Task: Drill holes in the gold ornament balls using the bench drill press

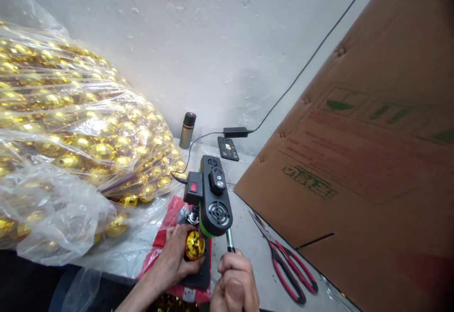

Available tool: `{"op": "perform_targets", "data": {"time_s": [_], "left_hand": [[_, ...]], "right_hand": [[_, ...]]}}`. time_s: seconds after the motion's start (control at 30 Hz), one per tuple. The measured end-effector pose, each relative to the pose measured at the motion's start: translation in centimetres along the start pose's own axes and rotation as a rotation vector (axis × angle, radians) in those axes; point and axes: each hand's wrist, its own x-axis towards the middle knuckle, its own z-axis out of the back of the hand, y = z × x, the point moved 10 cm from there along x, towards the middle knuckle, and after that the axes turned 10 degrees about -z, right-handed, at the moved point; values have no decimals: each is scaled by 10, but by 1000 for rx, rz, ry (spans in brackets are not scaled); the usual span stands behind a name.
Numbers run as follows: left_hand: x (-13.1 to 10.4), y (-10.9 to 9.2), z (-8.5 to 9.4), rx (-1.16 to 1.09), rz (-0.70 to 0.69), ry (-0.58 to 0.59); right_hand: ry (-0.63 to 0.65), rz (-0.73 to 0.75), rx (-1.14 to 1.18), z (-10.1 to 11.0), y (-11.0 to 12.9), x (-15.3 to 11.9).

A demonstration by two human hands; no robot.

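Observation:
A gold faceted ball (pixel 195 245) is held between the thumb and fingers of my left hand (pixel 174 256), low on the black base of a small bench machine (pixel 216 196). The machine has round vents, a red switch and a green edge. My right hand (pixel 236 281) is wrapped round the lever (pixel 230 240) at the machine's right side. The ball sits just below the machine's head. Red plastic (pixel 156 250) lies beneath the base. What touches the ball's far side is hidden by the head.
A large clear bag of gold balls (pixel 81 127) fills the left. Behind the machine are a bottle (pixel 187 130), a power adapter (pixel 236 132) and a dark phone-like object (pixel 228 149). Red-handled scissors (pixel 289 269) lie right, beside a big cardboard box (pixel 354 160).

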Motion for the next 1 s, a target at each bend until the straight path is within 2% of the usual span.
{"op": "perform_targets", "data": {"time_s": [0.1,0.2,0.27,0.37,0.43,0.5,0.57,0.6,0.77,0.83,0.9,0.97,1.0], "left_hand": [[0,-2,2,3,-14,-19],[1,-1,1,-2,-21,-20],[1,0,-2,-20,-23,-1],[0,2,-6,-22,-24,27],[0,4,-7,-5,-17,29],[0,5,-7,5,-20,21],[2,4,-8,4,-42,8],[3,4,-8,2,-57,-2],[-6,10,-6,14,-97,-64],[-19,14,-5,41,-167,-63],[-36,14,-3,101,-308,-52],[-49,14,10,189,-431,-89],[-51,15,22,241,-454,-137]], "right_hand": [[-4,28,3,-1,-3,-1],[-50,48,-1,2,-6,-14],[-61,3,-37,2,-15,-26],[-14,-74,-65,1,-35,-38],[28,23,-87,-1,-36,-39],[82,196,-118,-4,-27,-38],[124,275,-128,-6,-18,-33],[133,241,-119,-5,-14,-26],[122,-251,-52,-1,1,24],[139,-309,-37,-4,15,43],[149,-313,1,-8,25,54],[136,-303,33,-10,28,57],[121,-299,43,-10,27,54]]}}
